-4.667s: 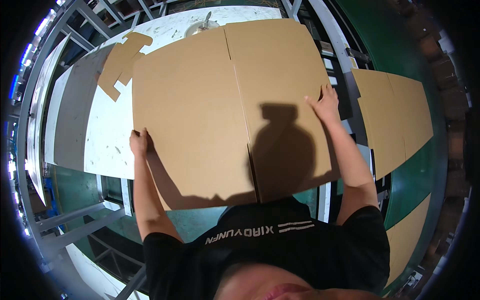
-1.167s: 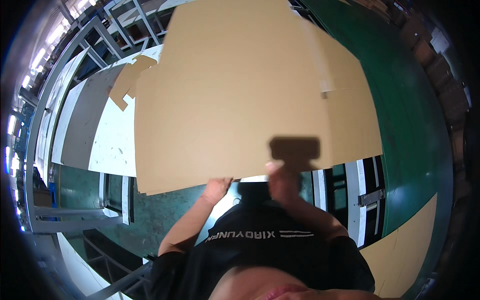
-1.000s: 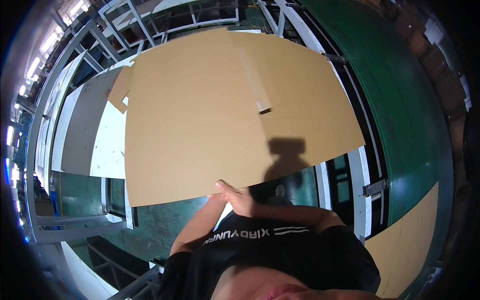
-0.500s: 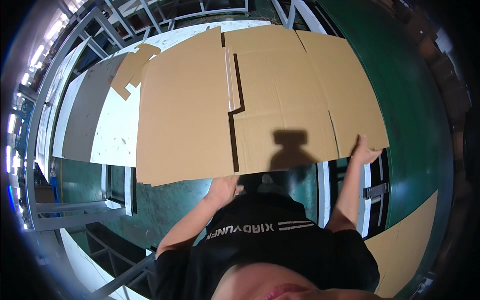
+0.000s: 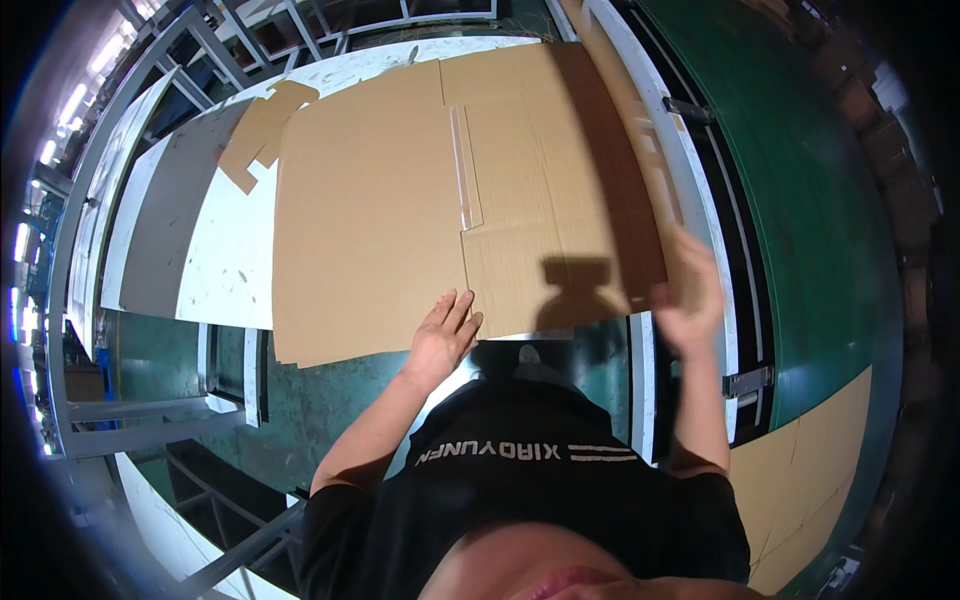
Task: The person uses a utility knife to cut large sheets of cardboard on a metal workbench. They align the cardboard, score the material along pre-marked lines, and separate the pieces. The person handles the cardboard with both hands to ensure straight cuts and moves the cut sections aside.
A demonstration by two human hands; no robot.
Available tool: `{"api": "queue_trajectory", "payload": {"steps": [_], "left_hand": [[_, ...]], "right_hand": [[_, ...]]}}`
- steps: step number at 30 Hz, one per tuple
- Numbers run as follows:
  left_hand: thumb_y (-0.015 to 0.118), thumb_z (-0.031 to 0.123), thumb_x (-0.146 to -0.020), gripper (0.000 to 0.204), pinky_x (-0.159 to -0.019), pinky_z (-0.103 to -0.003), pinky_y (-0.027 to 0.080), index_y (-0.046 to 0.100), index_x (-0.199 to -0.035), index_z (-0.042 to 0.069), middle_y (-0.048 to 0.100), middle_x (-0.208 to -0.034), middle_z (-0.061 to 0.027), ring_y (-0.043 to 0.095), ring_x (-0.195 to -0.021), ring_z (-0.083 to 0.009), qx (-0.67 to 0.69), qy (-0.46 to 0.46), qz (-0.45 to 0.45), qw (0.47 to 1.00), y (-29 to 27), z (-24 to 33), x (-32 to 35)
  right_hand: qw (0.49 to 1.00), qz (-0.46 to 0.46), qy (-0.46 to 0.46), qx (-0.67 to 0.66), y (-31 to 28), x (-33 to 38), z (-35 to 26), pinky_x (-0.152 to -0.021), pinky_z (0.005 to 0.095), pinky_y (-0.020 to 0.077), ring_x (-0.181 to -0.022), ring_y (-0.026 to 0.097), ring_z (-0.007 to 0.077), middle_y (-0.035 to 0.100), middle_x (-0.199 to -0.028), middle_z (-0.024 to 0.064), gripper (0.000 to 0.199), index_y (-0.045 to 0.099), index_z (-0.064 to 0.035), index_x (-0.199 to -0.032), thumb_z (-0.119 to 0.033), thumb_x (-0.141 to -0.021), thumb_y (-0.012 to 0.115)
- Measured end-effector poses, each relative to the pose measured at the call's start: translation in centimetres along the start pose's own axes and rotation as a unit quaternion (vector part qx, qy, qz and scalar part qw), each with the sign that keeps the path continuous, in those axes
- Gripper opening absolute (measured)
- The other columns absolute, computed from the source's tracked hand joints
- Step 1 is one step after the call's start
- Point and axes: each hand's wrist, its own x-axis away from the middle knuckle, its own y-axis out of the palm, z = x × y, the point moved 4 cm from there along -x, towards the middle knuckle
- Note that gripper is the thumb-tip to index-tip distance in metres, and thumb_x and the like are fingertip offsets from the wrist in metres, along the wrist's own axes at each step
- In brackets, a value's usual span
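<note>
A large brown cardboard sheet (image 5: 370, 210) lies in front of me, its left and right panels meeting along a stepped seam. Near the seam's front end, my left hand (image 5: 443, 340) rests flat on the board with fingers extended. The right flap (image 5: 640, 130) stands folded up and is seen almost edge-on, blurred by motion. At its near end my right hand (image 5: 692, 300) holds it, thumb on the inner side and fingers on the outer side, somewhat smeared. A white strip (image 5: 461, 165) shows along the seam.
Under the cardboard is a white worktable (image 5: 235, 240), with a cut cardboard scrap (image 5: 250, 140) at its left. A metal rail frame (image 5: 728, 330) runs along the right, beside a green floor (image 5: 810, 250). More flat cardboard (image 5: 800, 480) lies at lower right.
The right flap has gone from lying flat to standing up, and my right hand has moved left with it. My left hand has moved from the front edge onto the board. The seam gap has closed.
</note>
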Motion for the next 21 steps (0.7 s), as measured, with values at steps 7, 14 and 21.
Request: {"api": "queue_trajectory", "payload": {"steps": [7,14,21], "left_hand": [[0.072,0.028,-0.067,0.039,-0.098,-0.042,0.042,0.064,-0.099,0.008,0.053,-0.124,-0.0148,0.05,-0.116,-0.0346,0.032,0.015,0.024,0.999,1.5,-0.7,0.5],[0.075,0.025,-0.062,0.037,-0.096,-0.042,0.043,0.065,-0.092,0.008,0.056,-0.121,-0.0139,0.051,-0.114,-0.0343,0.104,-0.007,0.081,0.991,1.8,-1.4,0.7],[0.074,0.021,-0.058,0.042,-0.088,-0.039,0.043,0.062,-0.096,0.006,0.054,-0.117,-0.009,0.053,-0.107,-0.0288,0.146,-0.023,0.052,0.988,1.7,-2.5,-0.1]], "right_hand": [[0.913,-0.188,-0.24,0.271,18.7,8.9,-3.5,-0.081,0.0439,0.0494,-0.1,0.053,0.037,0.051,-0.117,0.0185,0.032,0.054,-0.005,-0.109,-0.012,-0.078,0.056],[0.9,-0.26,-0.236,0.257,19.2,9.9,-2.4,-0.085,0.0461,0.0496,-0.101,0.053,0.0422,0.052,-0.116,0.02,0.035,0.056,-0.0054,-0.112,-0.015,-0.077,0.056],[0.91,-0.389,-0.126,0.065,17.2,3.3,-0.6,-0.096,0.0454,0.0415,-0.109,0.052,0.0356,0.053,-0.116,0.0204,0.049,0.058,-0.0067,-0.113,-0.013,-0.065,0.065]]}}
